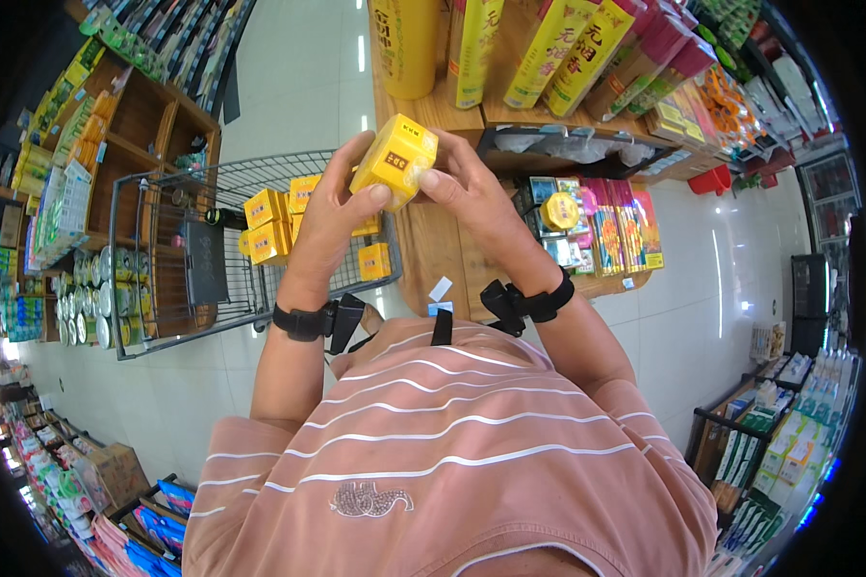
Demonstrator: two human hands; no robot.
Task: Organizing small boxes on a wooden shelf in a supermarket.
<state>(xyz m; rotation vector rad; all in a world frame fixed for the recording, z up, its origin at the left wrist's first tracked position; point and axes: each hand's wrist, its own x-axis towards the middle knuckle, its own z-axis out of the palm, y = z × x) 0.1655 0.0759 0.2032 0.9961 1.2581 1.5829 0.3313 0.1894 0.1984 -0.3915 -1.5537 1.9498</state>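
Note:
Both my hands hold one yellow hexagonal box above the edge of a wooden display table. My left hand grips its left side, thumb along the lower edge. On the right side, my right hand has its thumb against the front face. Several similar yellow boxes sit in a wire shopping cart at my left, and a single yellow box lies near the cart's right end. Another yellow box rests on small packs at the right of the table.
Tall yellow cylinders and incense tubes stand on the raised wooden shelf ahead. Colourful long packets lie at the table's right. A wooden shelf unit with goods stands beyond the cart. Stocked racks are at the lower right.

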